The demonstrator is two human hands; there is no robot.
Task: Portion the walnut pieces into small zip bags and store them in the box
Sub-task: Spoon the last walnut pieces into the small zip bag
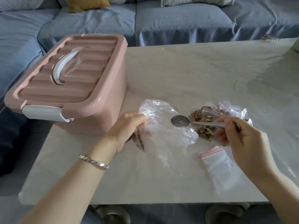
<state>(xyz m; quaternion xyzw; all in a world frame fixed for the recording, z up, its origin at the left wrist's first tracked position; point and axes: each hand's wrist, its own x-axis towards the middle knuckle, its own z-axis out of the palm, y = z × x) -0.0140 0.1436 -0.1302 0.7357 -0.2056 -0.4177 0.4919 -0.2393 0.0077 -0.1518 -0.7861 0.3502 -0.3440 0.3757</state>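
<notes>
My left hand (125, 130) pinches the edge of a large crumpled clear plastic bag (163, 133) lying on the table; a few walnut bits show under it near my palm. My right hand (242, 139) holds a metal spoon (180, 121) by its handle, the empty bowl hovering over the big bag. Small zip bags filled with walnut pieces (208, 122) lie just behind the spoon. An empty small zip bag (221, 165) with a red strip lies flat below my right hand. The pink storage box (68, 84) stands at the left, lid shut, white handle and latch.
The pale marble-look table (194, 70) stretches back and right. A blue sofa (161, 20) with cushions runs behind it and along the left side. The table's front edge is near my forearms.
</notes>
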